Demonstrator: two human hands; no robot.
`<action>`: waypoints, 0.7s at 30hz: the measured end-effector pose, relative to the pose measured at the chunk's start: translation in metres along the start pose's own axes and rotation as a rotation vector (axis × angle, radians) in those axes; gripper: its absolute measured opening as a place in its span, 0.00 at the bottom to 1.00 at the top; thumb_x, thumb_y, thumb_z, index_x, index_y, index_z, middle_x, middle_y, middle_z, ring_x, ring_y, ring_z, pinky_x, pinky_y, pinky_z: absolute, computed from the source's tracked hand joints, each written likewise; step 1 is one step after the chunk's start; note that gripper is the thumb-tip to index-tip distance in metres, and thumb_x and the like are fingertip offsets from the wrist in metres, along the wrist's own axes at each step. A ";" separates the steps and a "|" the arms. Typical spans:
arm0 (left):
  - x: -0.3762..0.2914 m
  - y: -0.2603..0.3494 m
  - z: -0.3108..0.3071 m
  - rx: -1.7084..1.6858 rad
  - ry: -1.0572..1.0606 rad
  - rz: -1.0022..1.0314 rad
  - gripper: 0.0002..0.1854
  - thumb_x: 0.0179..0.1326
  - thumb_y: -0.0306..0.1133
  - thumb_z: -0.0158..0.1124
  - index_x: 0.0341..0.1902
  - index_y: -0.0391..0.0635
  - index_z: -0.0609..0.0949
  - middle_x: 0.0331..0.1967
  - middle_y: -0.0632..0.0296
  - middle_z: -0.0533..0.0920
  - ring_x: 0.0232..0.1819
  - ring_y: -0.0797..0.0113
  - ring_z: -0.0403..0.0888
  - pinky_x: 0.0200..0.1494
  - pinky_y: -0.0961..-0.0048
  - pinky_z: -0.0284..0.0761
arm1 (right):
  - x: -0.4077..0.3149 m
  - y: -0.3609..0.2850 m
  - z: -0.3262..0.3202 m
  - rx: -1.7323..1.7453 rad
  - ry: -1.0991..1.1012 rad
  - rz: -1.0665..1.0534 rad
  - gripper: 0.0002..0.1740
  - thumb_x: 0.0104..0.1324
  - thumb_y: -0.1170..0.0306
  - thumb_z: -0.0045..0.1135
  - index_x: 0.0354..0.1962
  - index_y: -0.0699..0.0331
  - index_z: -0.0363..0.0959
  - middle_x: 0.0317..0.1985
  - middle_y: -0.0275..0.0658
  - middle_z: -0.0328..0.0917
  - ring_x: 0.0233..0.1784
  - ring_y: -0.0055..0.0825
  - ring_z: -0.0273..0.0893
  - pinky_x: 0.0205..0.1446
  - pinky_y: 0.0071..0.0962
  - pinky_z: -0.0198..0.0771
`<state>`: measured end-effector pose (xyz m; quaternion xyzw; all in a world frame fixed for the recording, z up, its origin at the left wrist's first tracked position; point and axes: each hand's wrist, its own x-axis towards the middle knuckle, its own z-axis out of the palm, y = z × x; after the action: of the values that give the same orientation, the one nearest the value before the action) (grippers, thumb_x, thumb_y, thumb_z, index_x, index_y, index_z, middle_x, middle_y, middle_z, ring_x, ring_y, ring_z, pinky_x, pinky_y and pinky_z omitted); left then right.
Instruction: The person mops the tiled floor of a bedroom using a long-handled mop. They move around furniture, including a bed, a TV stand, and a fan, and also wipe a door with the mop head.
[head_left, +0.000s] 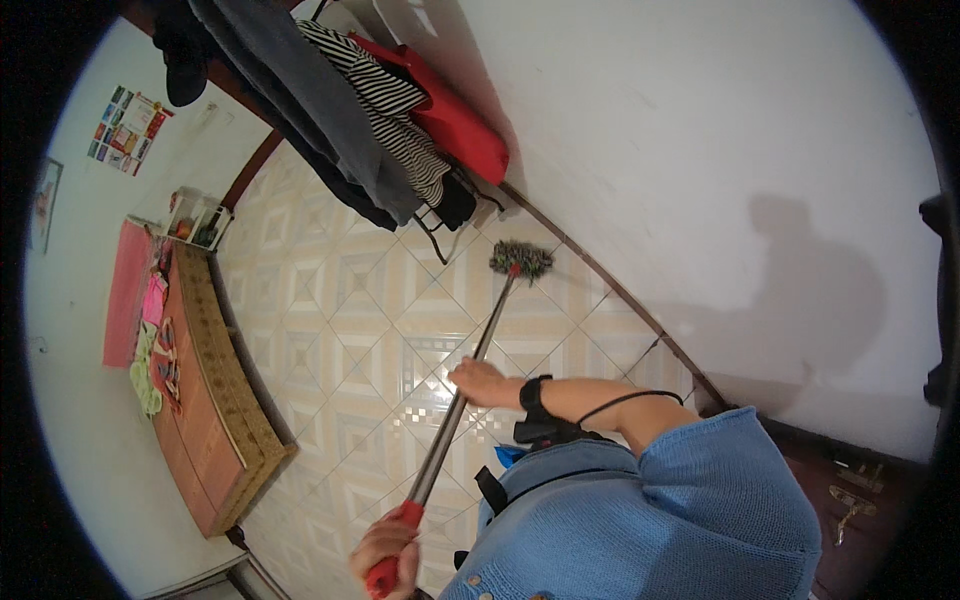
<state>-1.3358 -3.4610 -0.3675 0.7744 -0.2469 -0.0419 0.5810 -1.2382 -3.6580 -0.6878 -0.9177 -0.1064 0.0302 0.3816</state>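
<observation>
A mop with a metal pole (450, 420) reaches diagonally across the tiled floor. My left hand (390, 551) is closed around its red handle grip (410, 514), low in the view. Further up, my right hand (480, 382) wraps the bare metal part of the pole; a black strap (534, 397) circles that wrist. At the far end, the fluffy grey-green mop head (520, 259) rests on the floor near the wall's brown skirting (600, 274). A red joint (514, 270) connects head and pole.
Beyond the mop head stands a metal rack (431, 236) draped with dark trousers (315, 112), a striped garment (382, 90) and a red item (457, 124). A wooden bed (199, 427) with clothes (161, 360) lines the left wall. A brown door (817, 517) is at right.
</observation>
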 end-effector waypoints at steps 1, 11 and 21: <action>0.000 0.010 -0.013 -0.006 -0.012 0.004 0.08 0.54 0.17 0.59 0.25 0.39 0.72 0.26 0.52 0.78 0.31 0.56 0.77 0.51 0.43 0.75 | -0.001 -0.017 0.005 0.021 -0.013 -0.037 0.08 0.49 0.75 0.59 0.29 0.66 0.71 0.30 0.49 0.76 0.42 0.50 0.74 0.43 0.45 0.73; 0.005 0.050 -0.063 0.064 0.057 0.147 0.11 0.58 0.28 0.61 0.23 0.38 0.72 0.20 0.52 0.77 0.26 0.56 0.76 0.40 0.50 0.76 | 0.018 -0.098 0.025 0.141 -0.076 -0.218 0.09 0.50 0.73 0.58 0.29 0.65 0.68 0.26 0.47 0.74 0.37 0.48 0.74 0.41 0.44 0.72; 0.060 -0.063 -0.082 0.119 -0.168 0.084 0.05 0.49 0.21 0.68 0.28 0.38 0.80 0.28 0.54 0.83 0.41 0.53 0.85 0.58 0.52 0.74 | 0.110 -0.013 0.011 -0.147 -0.013 0.067 0.14 0.49 0.75 0.61 0.36 0.65 0.73 0.46 0.48 0.74 0.57 0.49 0.68 0.56 0.46 0.67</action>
<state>-1.2331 -3.4021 -0.3852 0.7903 -0.3289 -0.0676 0.5125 -1.1343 -3.6170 -0.6836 -0.9460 -0.0800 0.0412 0.3113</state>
